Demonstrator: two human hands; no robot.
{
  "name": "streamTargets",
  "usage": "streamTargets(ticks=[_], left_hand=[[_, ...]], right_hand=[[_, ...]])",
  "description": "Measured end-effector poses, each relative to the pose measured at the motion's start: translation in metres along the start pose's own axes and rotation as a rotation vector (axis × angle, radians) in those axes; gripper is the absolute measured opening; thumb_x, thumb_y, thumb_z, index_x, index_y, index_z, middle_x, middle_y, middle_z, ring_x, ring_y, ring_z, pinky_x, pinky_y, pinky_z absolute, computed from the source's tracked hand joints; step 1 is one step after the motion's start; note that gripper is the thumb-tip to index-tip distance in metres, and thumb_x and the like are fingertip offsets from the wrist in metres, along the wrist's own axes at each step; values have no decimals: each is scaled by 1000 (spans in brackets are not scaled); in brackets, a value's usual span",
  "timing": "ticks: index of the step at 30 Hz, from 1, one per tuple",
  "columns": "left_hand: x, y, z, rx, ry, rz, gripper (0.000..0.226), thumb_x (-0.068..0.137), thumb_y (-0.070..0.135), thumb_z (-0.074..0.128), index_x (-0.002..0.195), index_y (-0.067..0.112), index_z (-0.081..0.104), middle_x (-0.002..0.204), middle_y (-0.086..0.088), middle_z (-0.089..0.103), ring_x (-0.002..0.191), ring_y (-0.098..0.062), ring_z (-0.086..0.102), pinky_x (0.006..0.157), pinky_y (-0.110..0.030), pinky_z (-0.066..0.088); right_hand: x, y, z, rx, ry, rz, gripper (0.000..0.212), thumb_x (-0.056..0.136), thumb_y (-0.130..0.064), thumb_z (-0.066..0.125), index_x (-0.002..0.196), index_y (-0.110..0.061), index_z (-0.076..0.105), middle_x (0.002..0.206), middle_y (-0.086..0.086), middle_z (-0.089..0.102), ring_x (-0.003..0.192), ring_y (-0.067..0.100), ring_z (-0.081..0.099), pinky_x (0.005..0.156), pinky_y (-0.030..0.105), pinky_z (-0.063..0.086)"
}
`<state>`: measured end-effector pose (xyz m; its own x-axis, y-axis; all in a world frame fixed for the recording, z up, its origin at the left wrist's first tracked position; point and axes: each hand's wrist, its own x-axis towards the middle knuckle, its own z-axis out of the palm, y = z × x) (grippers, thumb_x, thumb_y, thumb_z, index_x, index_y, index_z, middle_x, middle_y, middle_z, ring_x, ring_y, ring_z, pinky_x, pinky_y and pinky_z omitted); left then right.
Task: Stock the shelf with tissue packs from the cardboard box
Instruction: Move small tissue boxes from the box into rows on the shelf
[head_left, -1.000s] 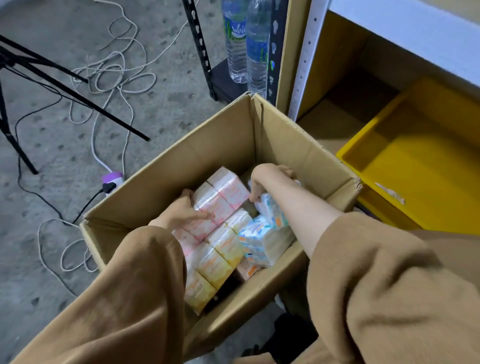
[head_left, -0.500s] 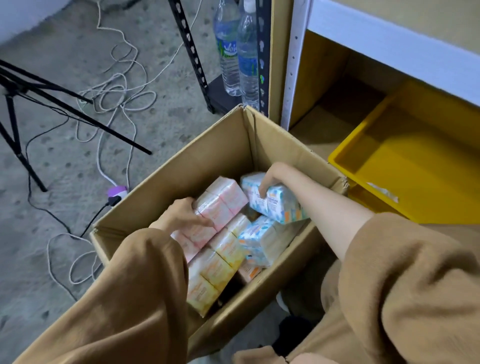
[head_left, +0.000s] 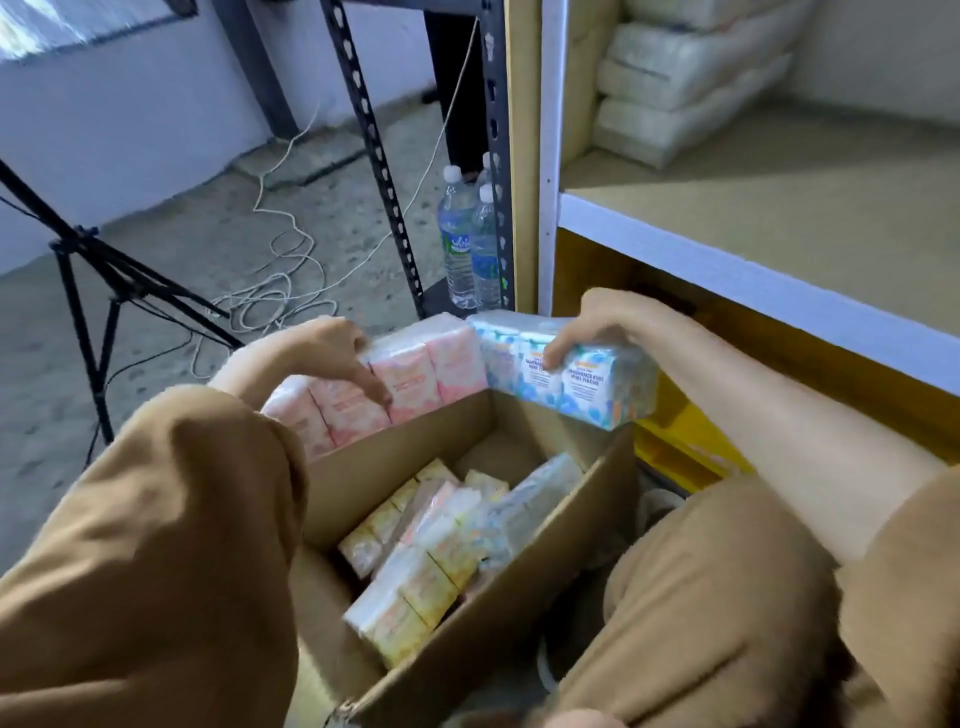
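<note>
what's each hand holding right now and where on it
The left hand grips the pink tissue pack from above near its middle, fingers over its front face. The right hand grips the blue tissue pack over its top edge.

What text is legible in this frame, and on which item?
"FRAGRANCE FREE MINI TISSUE": on the blue tissue pack held in the right hand; the smaller print under it is blurred.
"Vol...": partial brand on the label of the water bottle; the rest is cut off.
Pink tissue pack in the left hand: orange print, too blurred to read.
Yellow packs in the cardboard box: print unreadable.
</note>
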<state>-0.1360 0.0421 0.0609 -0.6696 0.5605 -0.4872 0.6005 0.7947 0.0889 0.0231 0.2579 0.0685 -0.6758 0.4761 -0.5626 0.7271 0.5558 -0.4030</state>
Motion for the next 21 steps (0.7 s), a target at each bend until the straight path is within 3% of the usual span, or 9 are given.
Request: streamTargets(ticks=[3, 7, 10, 14, 21], left_hand=[[-17, 28, -36, 12, 141, 48, 70, 55, 52, 82, 103, 4, 62, 94, -9, 63, 80, -24, 51, 70, -31, 38], [-30, 82, -74, -27, 266, 201, 64, 58, 47, 82, 101, 6, 60, 91, -6, 59, 77, -22, 49, 60, -28, 35], [-35, 133, -97, -42, 352, 331, 63, 61, 42, 82, 109, 9, 58, 95, -3, 58, 83, -21, 51, 59, -26, 36], [-30, 203, -117, -40, 470, 446, 76, 59, 44, 83, 120, 9, 54, 111, -9, 61, 88, -21, 49, 72, -30, 39], [-4, 315, -118, 52, 606, 576, 88, 58, 40, 84, 131, 12, 42, 125, -15, 58, 111, -35, 55, 81, -38, 46]], right_hand=[[-35, 17, -39, 12, 165, -40, 45, 67, -35, 79, 92, -6, 56, 95, 9, 57, 74, 24, 54, 51, 26, 36], [-73, 56, -93, 60, 363, -5, 45, 61, -39, 82, 65, -7, 50, 70, 6, 51, 54, 20, 44, 44, 27, 29], [-97, 95, -129, 106, 488, 16, 47, 57, -40, 84, 74, -5, 57, 64, 4, 52, 54, 18, 47, 46, 26, 32], [-128, 148, -161, 131, 597, 37, 42, 63, -32, 84, 57, -10, 48, 57, 2, 49, 51, 16, 44, 45, 27, 27], [-149, 235, -178, 123, 671, 157, 38, 65, -20, 84, 58, -13, 47, 60, 1, 48, 57, 19, 45, 48, 27, 29]])
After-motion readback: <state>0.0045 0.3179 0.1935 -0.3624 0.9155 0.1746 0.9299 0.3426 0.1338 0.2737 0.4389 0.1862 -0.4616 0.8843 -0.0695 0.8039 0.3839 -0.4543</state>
